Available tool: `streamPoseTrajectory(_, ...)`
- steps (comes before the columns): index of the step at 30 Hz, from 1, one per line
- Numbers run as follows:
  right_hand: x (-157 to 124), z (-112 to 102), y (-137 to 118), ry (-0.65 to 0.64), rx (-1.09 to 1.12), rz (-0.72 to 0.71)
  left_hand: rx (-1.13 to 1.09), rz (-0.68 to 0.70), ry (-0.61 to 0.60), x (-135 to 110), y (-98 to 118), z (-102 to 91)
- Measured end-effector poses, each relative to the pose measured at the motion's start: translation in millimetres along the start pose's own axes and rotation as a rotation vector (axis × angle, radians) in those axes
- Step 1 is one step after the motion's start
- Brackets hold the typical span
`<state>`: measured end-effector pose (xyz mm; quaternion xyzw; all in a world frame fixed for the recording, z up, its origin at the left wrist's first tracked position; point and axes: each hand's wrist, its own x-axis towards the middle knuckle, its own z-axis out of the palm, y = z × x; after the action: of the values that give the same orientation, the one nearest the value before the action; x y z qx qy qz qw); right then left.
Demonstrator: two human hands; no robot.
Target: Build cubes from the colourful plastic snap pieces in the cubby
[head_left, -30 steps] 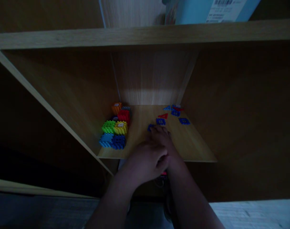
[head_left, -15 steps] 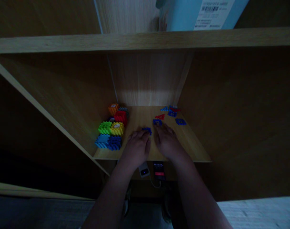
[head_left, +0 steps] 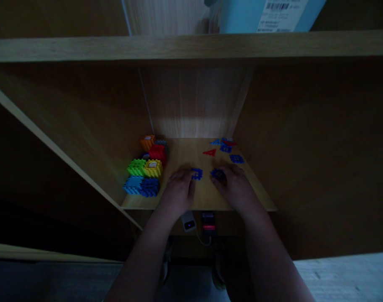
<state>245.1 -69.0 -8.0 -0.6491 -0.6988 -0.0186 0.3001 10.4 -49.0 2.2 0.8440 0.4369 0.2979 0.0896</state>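
Observation:
My left hand (head_left: 178, 189) is over the shelf board with its fingers closed at the edge of a blue square building tile (head_left: 197, 174), which has a notched rim. Across a small gap, my right hand (head_left: 236, 186) pinches a second blue tile (head_left: 217, 173) between thumb and fingers. Both tiles are low over the board, and whether they touch it is hard to tell. Beyond them lies a red triangular tile (head_left: 210, 152). Another blue tile (head_left: 237, 159) is flat on the wood, behind my right hand.
Stacked tiles stand along the left wall: yellow (head_left: 153, 168), green (head_left: 137, 167), red (head_left: 158, 153), orange (head_left: 148, 142) and blue (head_left: 149, 187). More loose tiles (head_left: 226, 148) lie at the back right. Overhead runs a shelf edge (head_left: 191, 47) with a light-blue box (head_left: 242, 16). A phone (head_left: 208, 223) is below the board.
My right hand has drawn back and to the right, bringing its blue tile with it. The left hand's tile shows more fully now, and that hand has barely shifted.

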Motion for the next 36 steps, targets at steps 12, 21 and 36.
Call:
streamPoseTrajectory(12,6,-12,11,-0.022,0.153,0.066,0.031,0.041,-0.054,7,-5,-5.6)
streamPoseTrajectory(21,10,3,-13,-0.099,0.438,-0.103,-0.137,-0.021,0.008,7,-12,-4.2)
streamPoseTrajectory(36,8,9,-14,-0.110,0.342,-0.179,-0.205,-0.079,-0.007,6,-13,-4.0)
